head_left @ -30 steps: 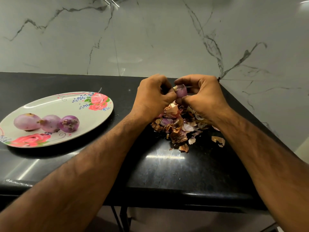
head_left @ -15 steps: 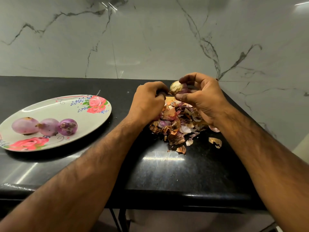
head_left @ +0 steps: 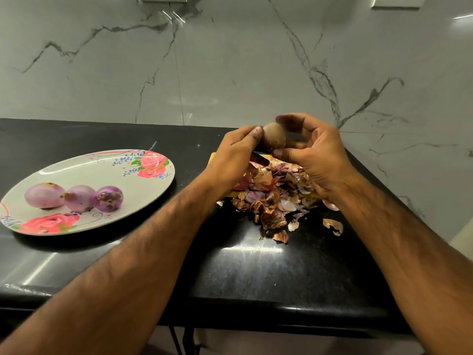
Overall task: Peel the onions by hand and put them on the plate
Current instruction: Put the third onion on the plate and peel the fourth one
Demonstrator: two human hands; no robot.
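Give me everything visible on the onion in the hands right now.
The onion is small and round, with dry brown skin over the side facing the camera, so it looks unpeeled there. It is held in the air above the peel pile, pinched between the left hand and right hand; its underside is hidden.

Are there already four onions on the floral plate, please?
No, only three peeled onions lie on the plate; another onion is held between the left hand and right hand.
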